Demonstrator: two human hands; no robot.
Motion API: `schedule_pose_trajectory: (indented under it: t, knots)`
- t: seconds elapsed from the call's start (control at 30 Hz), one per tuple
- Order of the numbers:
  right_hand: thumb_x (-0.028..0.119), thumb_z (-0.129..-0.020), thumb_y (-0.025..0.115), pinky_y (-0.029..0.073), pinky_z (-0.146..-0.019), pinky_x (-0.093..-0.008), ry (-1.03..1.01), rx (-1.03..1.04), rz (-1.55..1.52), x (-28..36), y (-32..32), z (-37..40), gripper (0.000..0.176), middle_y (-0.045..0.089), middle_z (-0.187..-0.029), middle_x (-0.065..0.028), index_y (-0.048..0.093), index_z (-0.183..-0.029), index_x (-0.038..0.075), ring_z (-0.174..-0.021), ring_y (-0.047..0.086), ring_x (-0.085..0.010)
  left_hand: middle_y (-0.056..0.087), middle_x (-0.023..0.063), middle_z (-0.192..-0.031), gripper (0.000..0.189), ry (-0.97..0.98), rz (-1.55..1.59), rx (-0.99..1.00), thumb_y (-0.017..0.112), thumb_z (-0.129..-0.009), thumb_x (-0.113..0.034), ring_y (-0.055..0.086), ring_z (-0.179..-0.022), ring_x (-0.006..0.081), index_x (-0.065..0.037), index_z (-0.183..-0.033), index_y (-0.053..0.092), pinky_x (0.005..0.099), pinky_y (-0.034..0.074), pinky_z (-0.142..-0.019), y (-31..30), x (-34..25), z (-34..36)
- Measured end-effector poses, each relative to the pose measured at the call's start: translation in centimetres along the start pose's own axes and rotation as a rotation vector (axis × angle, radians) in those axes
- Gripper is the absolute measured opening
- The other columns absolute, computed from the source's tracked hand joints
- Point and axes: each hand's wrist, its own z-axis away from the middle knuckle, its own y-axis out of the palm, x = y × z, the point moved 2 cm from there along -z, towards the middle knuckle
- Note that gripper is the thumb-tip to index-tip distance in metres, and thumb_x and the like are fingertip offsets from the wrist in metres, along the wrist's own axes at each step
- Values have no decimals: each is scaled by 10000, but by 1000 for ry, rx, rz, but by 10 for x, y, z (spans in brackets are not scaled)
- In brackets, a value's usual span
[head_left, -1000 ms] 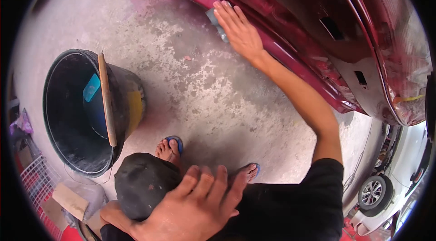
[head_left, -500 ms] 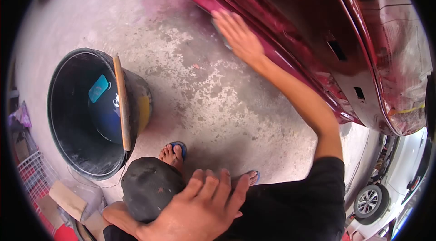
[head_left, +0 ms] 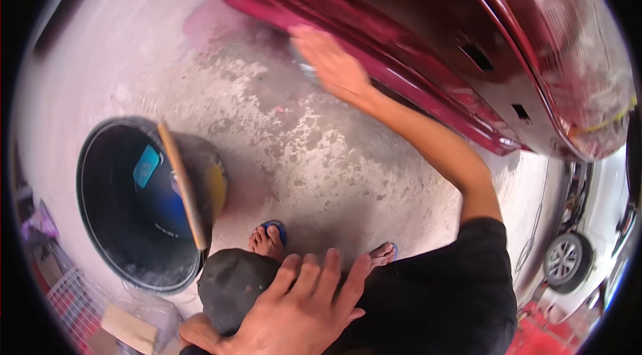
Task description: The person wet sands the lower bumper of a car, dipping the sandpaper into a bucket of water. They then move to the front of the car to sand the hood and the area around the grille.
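My right hand (head_left: 328, 64) reaches forward with its fingers laid flat along the lower edge of a glossy maroon car body panel (head_left: 428, 97). Under the palm shows the edge of a thin grey piece (head_left: 307, 70), like sandpaper; motion blur hides its detail. My left hand (head_left: 301, 305) rests on my bent, dark-clad knee (head_left: 235, 285), fingers spread and nothing in them. To the left stands a black bucket (head_left: 100, 214) with a wooden handle grip (head_left: 182, 184); inside it are water and a turquoise rectangular piece (head_left: 146, 166).
Patchy concrete floor (head_left: 314, 147) lies between the bucket and the panel, with my sandalled feet (head_left: 267, 238) on it. Cardboard (head_left: 129, 329) and a white wire rack (head_left: 73, 301) are at lower left. A white car (head_left: 588, 221) stands at right. Masking paper (head_left: 582, 40) covers the panel's upper part.
The view has shifted, so the panel sits further left and higher, and the bucket lower. My right hand stays against the panel's lower edge. My left hand remains on the knee.
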Motion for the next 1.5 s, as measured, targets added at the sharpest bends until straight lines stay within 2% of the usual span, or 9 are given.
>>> schedule_pose_trajectory:
  t: [0.13,0.47,0.57,0.73,0.83,0.97,1.1,1.3,1.5]
  knots:
    - [35,-941,405,114,-1370,-433,31,58,127,17,19,-41,799,136,-1795,-170,157,-1698,-17,-1666,128,-291,648,192,-1386,728,54,50,12,731,-954,-384,626,-1241,365,-74,-1571,501,490,485,-1104,5,-5,-9]
    - [353,-983,675,103,-1353,-507,489,237,-46,-39,-82,291,942,159,-1773,-239,191,-1652,-101,-1658,115,-391,648,173,-1407,693,1,2,17,718,-975,-365,641,-1189,369,-74,-1570,513,461,516,-981,-4,-13,-11]
    - [369,-978,703,199,-1328,-524,642,184,-387,-18,-87,206,921,235,-1742,-259,244,-1639,-78,-1620,220,-442,663,169,-1385,679,38,-55,32,710,-992,-361,651,-1132,357,-69,-1571,510,453,521,-944,2,-27,-17]
    - [488,-1027,573,270,-1315,-488,498,22,-42,-29,-73,240,853,310,-1712,-262,304,-1622,-60,-1603,276,-424,671,185,-1361,662,25,-143,124,714,-991,-367,664,-1116,373,-48,-1542,534,470,530,-933,11,-53,-19]
    - [381,-1065,538,206,-1331,-513,1010,-70,50,-44,-93,347,813,206,-1742,-290,216,-1661,-68,-1609,242,-453,675,201,-1339,637,-61,-196,62,713,-993,-371,668,-1120,384,-52,-1521,552,478,532,-954,12,-53,-13]
    - [394,-1068,497,119,-1341,-542,1256,-284,223,-62,-79,374,843,159,-1725,-361,193,-1628,-158,-1631,141,-475,708,197,-1224,734,-169,-192,73,719,-948,-481,666,-1069,380,-16,-1495,565,460,535,-952,24,-69,-16]
    - [365,-1029,550,142,-1331,-567,1027,-390,-57,-2,-65,291,810,244,-1691,-376,300,-1577,-176,-1605,181,-520,709,238,-1200,719,-143,-208,136,706,-965,-462,655,-1059,442,-10,-1503,552,485,525,-937,32,-93,-33]
    - [286,-1074,504,158,-1318,-577,1455,-552,220,-70,-96,419,733,213,-1703,-377,269,-1590,-178,-1605,187,-517,718,229,-1214,648,-299,-227,64,765,-898,-147,668,-1134,464,-40,-1504,560,487,533,-961,38,-88,-18]
    - [286,-1090,483,206,-1299,-602,1136,-631,-21,-25,-82,366,620,291,-1727,-261,359,-1667,97,-1599,268,-462,725,157,-1240,691,-281,-347,124,793,-908,-294,680,-1122,375,-82,-1518,547,455,548,-957,45,-99,-42]
